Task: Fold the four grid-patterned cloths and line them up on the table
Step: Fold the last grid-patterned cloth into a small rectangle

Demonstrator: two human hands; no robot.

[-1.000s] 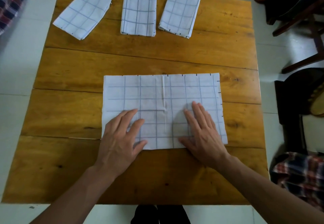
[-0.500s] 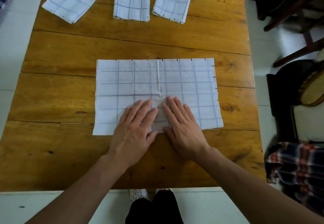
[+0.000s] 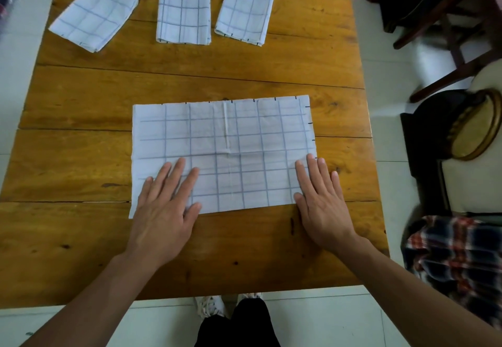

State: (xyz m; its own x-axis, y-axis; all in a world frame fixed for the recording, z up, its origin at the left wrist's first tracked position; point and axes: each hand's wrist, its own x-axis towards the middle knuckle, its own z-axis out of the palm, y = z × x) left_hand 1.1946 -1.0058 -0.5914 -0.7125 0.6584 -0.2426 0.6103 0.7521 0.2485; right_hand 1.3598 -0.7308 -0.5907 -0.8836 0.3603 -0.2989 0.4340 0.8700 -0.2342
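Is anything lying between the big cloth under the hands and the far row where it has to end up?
Nothing visible: only bare table lies between the big cloth and the three folded cloths at the far edge.

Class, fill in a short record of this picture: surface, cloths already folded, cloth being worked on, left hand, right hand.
surface: wooden table
folded cloths: three at the far edge, the left one skewed
cloth in work: large grid cloth, lying flat near the person
left hand: flat, fingers on the cloth's near left part
right hand: flat at the cloth's near right corner
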